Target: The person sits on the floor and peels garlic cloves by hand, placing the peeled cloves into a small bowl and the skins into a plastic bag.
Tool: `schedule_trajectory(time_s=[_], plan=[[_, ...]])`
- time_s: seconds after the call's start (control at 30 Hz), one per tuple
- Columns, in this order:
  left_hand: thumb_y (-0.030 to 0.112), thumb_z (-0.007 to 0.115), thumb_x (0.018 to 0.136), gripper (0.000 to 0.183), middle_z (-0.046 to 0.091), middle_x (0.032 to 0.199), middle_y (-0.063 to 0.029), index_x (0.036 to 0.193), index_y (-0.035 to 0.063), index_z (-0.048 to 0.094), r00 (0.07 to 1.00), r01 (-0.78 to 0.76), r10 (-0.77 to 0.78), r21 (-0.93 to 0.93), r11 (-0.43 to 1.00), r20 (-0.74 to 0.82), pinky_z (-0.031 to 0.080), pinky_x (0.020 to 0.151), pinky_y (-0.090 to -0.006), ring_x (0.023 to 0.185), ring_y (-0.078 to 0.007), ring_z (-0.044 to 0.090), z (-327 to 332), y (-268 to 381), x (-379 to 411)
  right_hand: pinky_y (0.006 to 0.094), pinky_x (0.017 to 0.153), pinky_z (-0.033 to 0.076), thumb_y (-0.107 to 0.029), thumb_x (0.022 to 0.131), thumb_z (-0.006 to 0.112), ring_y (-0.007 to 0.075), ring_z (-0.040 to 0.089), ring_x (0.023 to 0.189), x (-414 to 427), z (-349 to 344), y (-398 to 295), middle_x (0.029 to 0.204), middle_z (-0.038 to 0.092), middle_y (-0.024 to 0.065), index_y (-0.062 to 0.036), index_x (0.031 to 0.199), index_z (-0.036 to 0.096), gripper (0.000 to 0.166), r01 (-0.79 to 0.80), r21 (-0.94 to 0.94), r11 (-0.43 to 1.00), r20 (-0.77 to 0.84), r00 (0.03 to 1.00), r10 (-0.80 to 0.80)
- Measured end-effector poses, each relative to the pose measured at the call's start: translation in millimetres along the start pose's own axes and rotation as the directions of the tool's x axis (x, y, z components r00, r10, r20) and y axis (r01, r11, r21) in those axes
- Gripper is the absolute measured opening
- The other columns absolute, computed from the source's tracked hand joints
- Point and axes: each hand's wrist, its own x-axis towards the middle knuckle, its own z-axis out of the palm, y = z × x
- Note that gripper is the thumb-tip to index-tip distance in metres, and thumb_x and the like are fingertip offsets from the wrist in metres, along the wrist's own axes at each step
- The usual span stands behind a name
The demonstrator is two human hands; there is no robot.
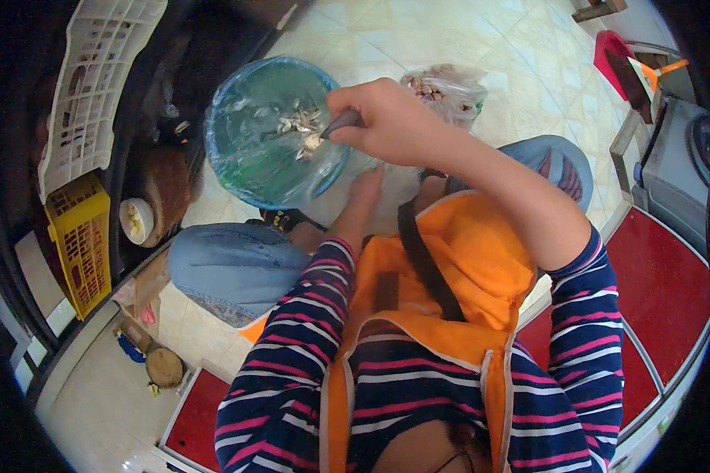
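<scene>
My right hand [384, 121] is closed around the dark handle of a tool [344, 120], held over the right side of a basin; its working end is hard to make out. The round blue-green basin [231, 171] is lined with clear plastic and stands on the floor before me. Pale scraps [302, 124], perhaps peelings, lie inside it. Below the right hand is my left hand [367, 183], blurred and near the basin's right rim; its fingers and anything in them cannot be made out. A clear plastic bag [449, 94] of small brownish-pink round items lies beyond my right forearm.
At the left are a white plastic crate [89, 88], a yellow crate [83, 248] and a white bowl [136, 220] with pale yellow pieces. A red dustpan [609, 65] and a grey appliance [677, 171] stand at the right. My knees flank the basin's near side.
</scene>
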Motion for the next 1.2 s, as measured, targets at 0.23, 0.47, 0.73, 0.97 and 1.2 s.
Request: schedule_trajectory(time_s=[0.23, 0.47, 0.73, 0.97, 1.2], plan=[[0.005, 0.052, 0.078, 0.019, 0.062, 0.091, -0.0194, 0.096, 0.0026, 0.058, 0.992, -0.126, 0.127, 0.071, 0.990, -0.021, 0.050, 0.072, -0.0436, 0.087, -0.0342, 0.062, 6, -2, 6, 0.0360, 0.062, 0.046, -0.011, 0.072, 0.064, 0.0321, 0.061, 0.070, 0, -2, -8, 0.073, 0.061, 0.0163, -0.0011, 0.081, 0.054, 0.017, 0.040, -0.057, 0.998, -0.012, 0.999, -0.040], [0.019, 0.055, 0.082, 0.016, 0.059, 0.078, -0.0159, 0.091, 0.0052, 0.054, 0.935, -0.350, 0.341, -0.112, 0.930, -0.096, 0.047, 0.063, -0.0416, 0.070, -0.0316, 0.059, -35, 11, -18, 0.0344, 0.063, 0.045, -0.011, 0.072, 0.064, 0.0278, 0.058, 0.066, 13, 11, -19, 0.071, 0.059, 0.0155, -0.0005, 0.080, 0.054, 0.017, 0.086, -0.052, 0.995, -0.028, 0.996, -0.087], [0.020, 0.056, 0.087, 0.014, 0.052, 0.076, 0.0001, 0.096, 0.0085, 0.055, 0.983, -0.163, 0.144, -0.888, 0.431, -0.111, 0.037, 0.049, -0.0209, 0.058, -0.0070, 0.045, -213, 43, -146, 0.0276, 0.058, 0.044, -0.013, 0.074, 0.066, 0.0117, 0.054, 0.067, 30, 28, -25, 0.066, 0.055, 0.0038, -0.0027, 0.077, 0.054, 0.016, 0.070, 0.191, 0.979, -0.136, 0.990, -0.045], [0.014, 0.048, 0.092, 0.023, 0.058, 0.093, -0.0071, 0.112, 0.0039, 0.048, 0.968, -0.251, -0.029, -0.968, -0.006, -0.251, 0.036, 0.050, -0.0196, 0.069, -0.0100, 0.052, -291, 0, -187, 0.0237, 0.049, 0.044, -0.015, 0.078, 0.064, 0.0115, 0.056, 0.060, 26, 38, -53, 0.074, 0.058, 0.0030, -0.0077, 0.079, 0.054, 0.013, -0.116, 0.628, 0.769, -0.080, 0.974, 0.212], [0.011, 0.046, 0.091, 0.034, 0.060, 0.093, -0.0102, 0.123, 0.0018, 0.038, 0.888, -0.428, -0.144, -0.900, 0.085, -0.437, 0.036, 0.048, -0.0207, 0.066, -0.0107, 0.052, -296, -11, -173, 0.0218, 0.044, 0.039, -0.015, 0.079, 0.065, 0.0092, 0.054, 0.052, 29, 52, -46, 0.071, 0.060, 0.0027, -0.0045, 0.096, 0.060, 0.020, -0.073, 0.647, 0.759, -0.134, 0.969, 0.208]])
